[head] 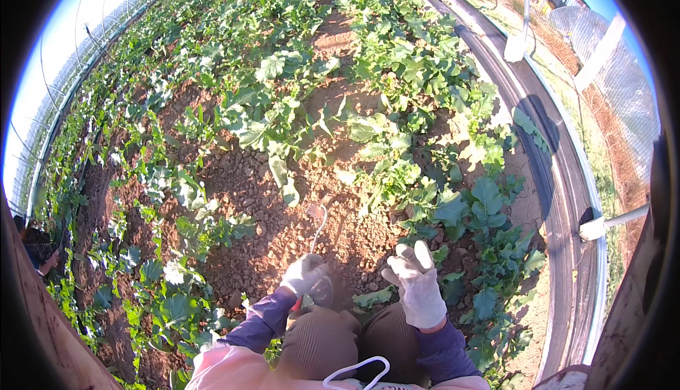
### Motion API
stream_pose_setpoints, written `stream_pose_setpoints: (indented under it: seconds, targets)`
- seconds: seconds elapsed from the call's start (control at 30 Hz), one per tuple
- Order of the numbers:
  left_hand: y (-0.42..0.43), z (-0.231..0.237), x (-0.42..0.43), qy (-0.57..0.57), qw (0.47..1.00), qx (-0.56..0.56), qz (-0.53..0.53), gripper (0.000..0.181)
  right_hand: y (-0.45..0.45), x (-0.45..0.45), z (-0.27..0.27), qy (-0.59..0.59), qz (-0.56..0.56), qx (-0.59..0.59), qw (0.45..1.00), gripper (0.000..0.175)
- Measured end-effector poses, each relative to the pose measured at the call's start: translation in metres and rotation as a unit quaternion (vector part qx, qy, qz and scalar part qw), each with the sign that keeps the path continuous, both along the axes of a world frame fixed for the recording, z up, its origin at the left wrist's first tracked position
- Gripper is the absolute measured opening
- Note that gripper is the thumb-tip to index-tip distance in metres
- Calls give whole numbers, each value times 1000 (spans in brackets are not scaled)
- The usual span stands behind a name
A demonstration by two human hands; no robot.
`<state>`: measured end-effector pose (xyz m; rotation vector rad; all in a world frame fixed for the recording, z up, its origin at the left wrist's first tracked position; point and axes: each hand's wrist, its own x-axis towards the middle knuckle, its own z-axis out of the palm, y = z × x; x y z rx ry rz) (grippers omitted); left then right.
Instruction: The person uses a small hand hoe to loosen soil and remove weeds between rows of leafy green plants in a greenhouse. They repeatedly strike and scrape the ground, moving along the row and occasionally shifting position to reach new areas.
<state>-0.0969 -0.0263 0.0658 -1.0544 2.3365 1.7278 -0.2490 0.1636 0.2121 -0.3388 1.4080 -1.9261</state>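
Note:
My left hand (pixel 308 279), in a pale work glove, grips a hand hoe with a thin curved metal neck (pixel 322 226). A bit of its red handle (pixel 296 304) shows below the glove. The small hoe blade (pixel 316 211) is at the loose brown soil (pixel 287 236) in front of my knees. My right hand (pixel 417 281), also gloved, is raised over the ground with its fingers apart and slightly bent, holding nothing. Leafy green plants (pixel 449 209) grow just beyond it and to its right. A single leaf (pixel 372 298) lies low between my hands.
Rows of leafy crop (pixel 271 66) stretch ahead and to the left. Dark sheeting (pixel 558 220) runs along the right edge, beside metal posts with white bases (pixel 592 229). A person's hand (pixel 52 261) shows at the far left. Netting (pixel 627 82) stands beyond the posts.

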Motion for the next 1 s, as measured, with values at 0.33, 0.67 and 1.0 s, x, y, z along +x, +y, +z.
stream_pose_setpoints:
  seconds: [0.33,0.67,1.0]
  targets:
    - [35,204,-84,300,819,-374,-316,30,-88,-36,20,13,-87,-80,993,68]
    - [23,148,-46,305,828,-254,-397,26,-79,-10,10,247,75,51,965,78]
    - [13,-66,30,-323,939,-117,-19,65,-20,71,9,-124,166,-82,975,27]
